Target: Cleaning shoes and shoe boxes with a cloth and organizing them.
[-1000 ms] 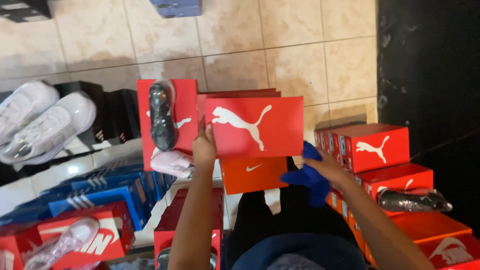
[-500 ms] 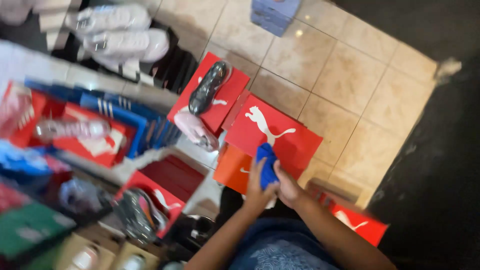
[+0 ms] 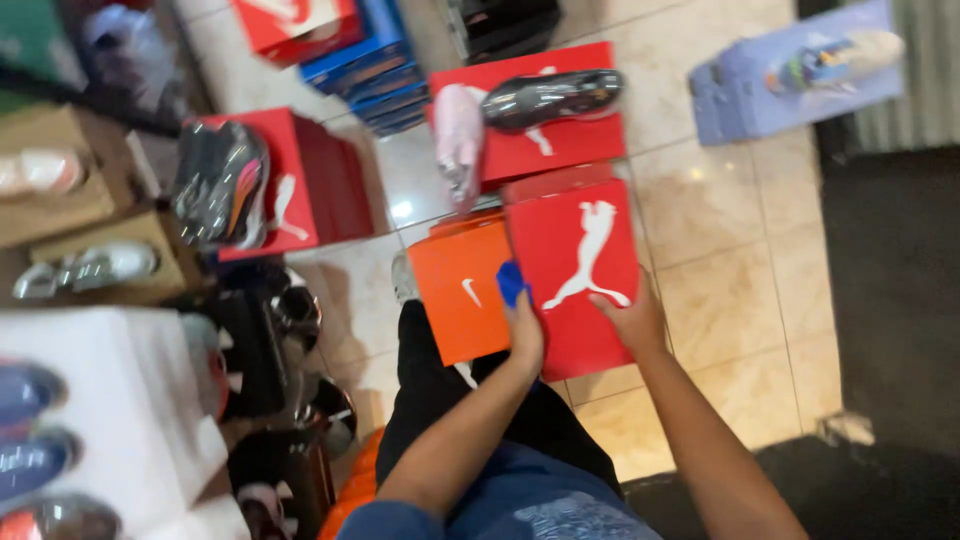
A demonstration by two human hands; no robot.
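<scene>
Red shoebox (image 3: 575, 270) held up in both hands above a pale tiled floor (image 3: 700, 230), lid shut, white leaping-cat emblem facing the camera, resting on no stack or shelf. Spread across the floor around it: a lilac box (image 3: 790, 70) topped with a bright shoe at upper right, a flat red box (image 3: 560, 150) just beyond carrying a dark shoe (image 3: 550, 97) and a pink shoe (image 3: 458, 150), an upright red box (image 3: 310, 185) at left with a black trainer against its face, and a pile of blue boxes (image 3: 360, 70) further back. Touching the shoebox's left edge, an orange box (image 3: 462, 290), partly tucked beneath; impossible to tell whether lifted along with it or standing on its own. Left hand (image 3: 525, 335) laid on the lid near that shared edge, fingers closed down on the cardboard with a blue cloth (image 3: 510, 283) trapped under them. Right hand (image 3: 630, 320) at the near right corner, fingers wrapped over the edge and gripping tight. Judging by the closed lid and two-handed hold: box picked up and in transit, not yet put down anywhere, nothing opened.
</scene>
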